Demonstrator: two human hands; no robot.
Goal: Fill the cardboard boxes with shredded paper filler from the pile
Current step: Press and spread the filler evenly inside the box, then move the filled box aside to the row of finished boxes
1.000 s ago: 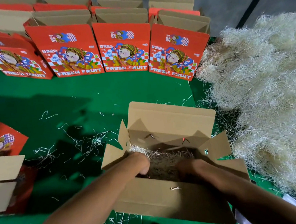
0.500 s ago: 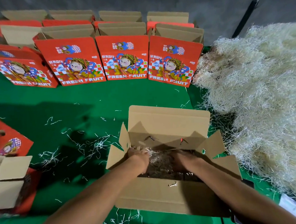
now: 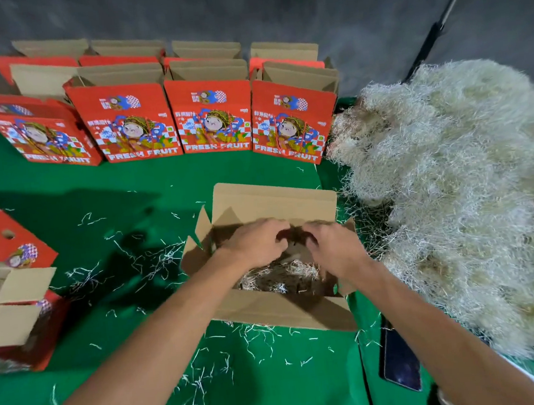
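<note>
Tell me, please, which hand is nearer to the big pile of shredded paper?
Right. The right hand is over the open box on the side facing the pile; the left hand is beside it, farther from the pile.

Both hands, left hand, right hand, over open cardboard box, shredded paper inside

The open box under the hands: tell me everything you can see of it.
The open box is plain brown cardboard on the inside, standing upright on the green table cover with its flaps spread outward and the far flap raised. Pale shredded paper lies in the bottom, well below the rim. The left hand and right hand reach over its opening, fingers curled near the far wall; what they grip is hidden. The big paper pile sits just to its right.
</note>
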